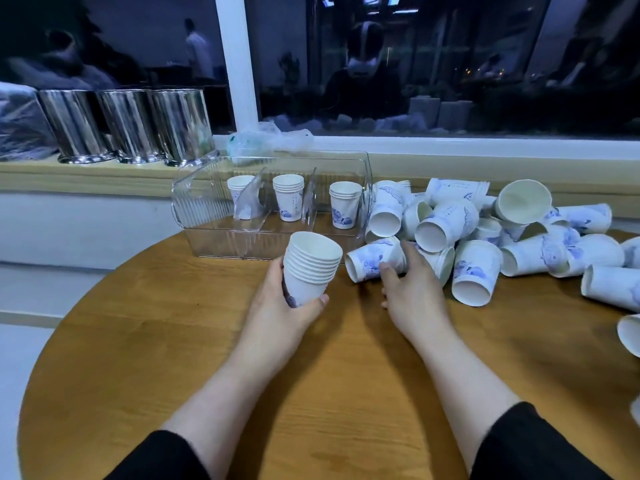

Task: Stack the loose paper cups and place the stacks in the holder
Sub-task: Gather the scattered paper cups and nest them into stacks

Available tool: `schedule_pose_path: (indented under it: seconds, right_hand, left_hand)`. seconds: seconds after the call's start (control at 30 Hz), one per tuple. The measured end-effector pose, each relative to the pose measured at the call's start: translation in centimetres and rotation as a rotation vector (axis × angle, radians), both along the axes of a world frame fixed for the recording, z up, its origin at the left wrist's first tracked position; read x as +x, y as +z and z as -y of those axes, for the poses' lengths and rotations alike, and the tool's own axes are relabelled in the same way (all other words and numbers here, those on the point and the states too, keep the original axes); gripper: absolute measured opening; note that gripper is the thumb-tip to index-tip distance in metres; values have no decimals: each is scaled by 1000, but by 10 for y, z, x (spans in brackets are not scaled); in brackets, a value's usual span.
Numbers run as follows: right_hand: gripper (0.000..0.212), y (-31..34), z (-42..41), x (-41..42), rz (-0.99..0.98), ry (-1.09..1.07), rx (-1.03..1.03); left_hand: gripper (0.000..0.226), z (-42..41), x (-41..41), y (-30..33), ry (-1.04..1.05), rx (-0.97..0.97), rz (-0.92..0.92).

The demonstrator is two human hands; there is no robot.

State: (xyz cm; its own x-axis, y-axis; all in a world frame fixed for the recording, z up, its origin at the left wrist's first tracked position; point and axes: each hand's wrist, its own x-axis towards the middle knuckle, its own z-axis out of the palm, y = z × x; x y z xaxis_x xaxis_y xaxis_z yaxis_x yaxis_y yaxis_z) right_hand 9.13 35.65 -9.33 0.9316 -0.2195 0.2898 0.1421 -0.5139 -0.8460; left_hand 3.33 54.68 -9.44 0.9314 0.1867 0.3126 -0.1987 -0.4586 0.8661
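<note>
My left hand (277,303) grips a stack of several white paper cups (310,268), mouths up, held just in front of the clear plastic holder (207,202). My right hand (412,289) curls its fingers round a loose cup with a blue print (370,263) that lies on its side at the near edge of the pile. The holder has three compartments, each with a short upright stack: left (239,192), middle (289,197), right (343,204). A heap of loose cups (485,230) lies tumbled to the right of the holder.
The round wooden table (173,341) ends close on the left and near side. More stray cups (630,336) lie at the right edge. Three shiny metal canisters (128,126) and a crumpled plastic bag (270,136) stand on the window ledge behind the holder.
</note>
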Motion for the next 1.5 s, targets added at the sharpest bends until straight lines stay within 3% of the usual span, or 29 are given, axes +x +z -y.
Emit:
schedule_pose_path:
  seconds: [0.27, 0.57, 0.67, 0.8, 0.93, 1.07, 1.2, 1.37, 1.5]
  right_hand:
    - [23, 5, -10, -3, -15, 55, 188]
    - [11, 34, -17, -25, 451, -46, 469]
    - [14, 29, -22, -23, 403, 158, 376]
    - [28, 24, -33, -31, 392, 488, 84]
    - [29, 25, -24, -24, 457, 250, 62]
    - [27, 11, -15, -2, 207, 110, -188]
    - [30, 9, -9, 8, 123, 107, -337]
    - [26, 16, -11, 2, 300, 11, -309]
    - [22, 35, -11, -13, 605, -71, -63]
  left_hand:
    - [76, -6, 2, 0, 28, 112, 25]
    - [79, -13, 0, 4, 31, 232, 26]
    - [80, -13, 2, 2, 31, 255, 45]
    - [77, -14, 4, 1, 20, 260, 86]
    - [72, -15, 4, 0, 14, 214, 83]
    - [72, -16, 4, -1, 8, 209, 78]
    - [72, -16, 4, 0, 2, 199, 64]
    - [70, -17, 5, 1, 2, 196, 62]
    - [70, -17, 5, 2, 1, 193, 56]
